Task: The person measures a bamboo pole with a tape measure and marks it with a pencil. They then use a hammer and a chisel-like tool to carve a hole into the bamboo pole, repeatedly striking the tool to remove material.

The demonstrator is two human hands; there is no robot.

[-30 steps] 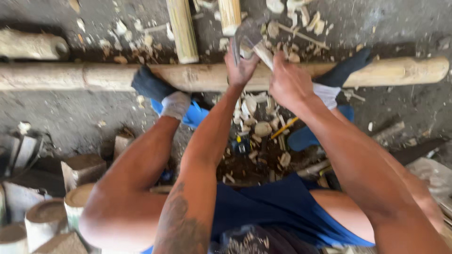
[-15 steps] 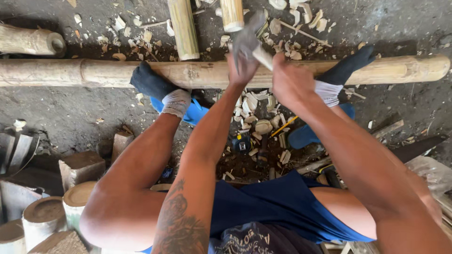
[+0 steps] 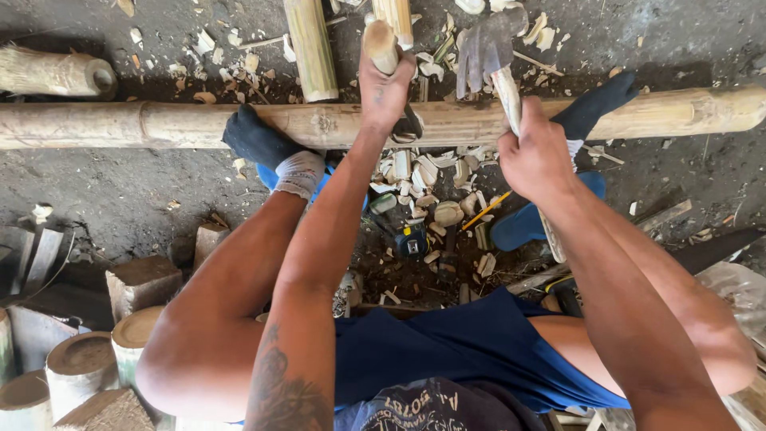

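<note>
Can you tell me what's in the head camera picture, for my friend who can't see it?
A seated person's right hand holds a hammer raised above a long bamboo pole lying on the ground. The left hand grips a wooden-handled tool set against the pole, and both socked feet rest on the pole. Wood chips lie below it.

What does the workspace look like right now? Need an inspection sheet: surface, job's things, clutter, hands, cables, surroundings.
Surface: dark dirt ground.
Job's things: long horizontal bamboo pole, pinned under both socked feet; grey-headed hatchet with pale handle; short pale wooden peg.
Clutter: pale bamboo chips between the feet; small blue tape measure.
Hands: left hand grips the peg; right hand grips the hatchet handle.
Cables: nothing seen.
Surroundings: cut bamboo stumps lower left; upright bamboo lengths beyond the pole.
</note>
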